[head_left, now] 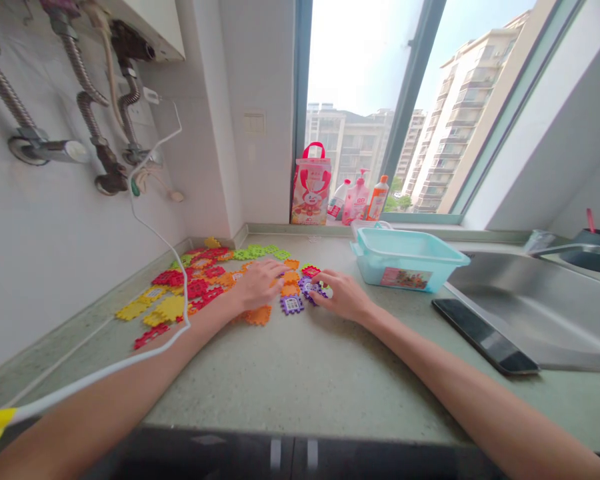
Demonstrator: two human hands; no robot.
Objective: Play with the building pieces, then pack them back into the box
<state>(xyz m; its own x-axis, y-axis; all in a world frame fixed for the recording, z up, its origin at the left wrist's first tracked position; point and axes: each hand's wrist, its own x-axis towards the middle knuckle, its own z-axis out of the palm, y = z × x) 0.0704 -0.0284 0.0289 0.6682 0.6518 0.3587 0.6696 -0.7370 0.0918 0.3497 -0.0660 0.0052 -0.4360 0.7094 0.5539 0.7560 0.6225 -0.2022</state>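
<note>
My left hand (261, 285) lies over orange interlocking plastic pieces (291, 279), its fingers stretched out and slightly bent. My right hand (344, 295) has thumb and fingers curved round the edges of a purple interlocking piece (307, 288), partly hidden by the fingers. A whitish-green patch shows between that thumb and forefinger. Just left of them lies another purple piece (293, 305) with a white printed panel. A red piece (311, 271) sits behind the right fingertips. Near my left wrist is another orange piece (259, 315).
Red (197, 288), yellow (170, 309) and green pieces (261, 252) spread to the left. A white cable (184, 293) hangs across my left forearm. At right stand a light-blue plastic basket (405, 257), a phone (485, 335) and a steel sink (545, 300). Bottles (356, 200) line the windowsill.
</note>
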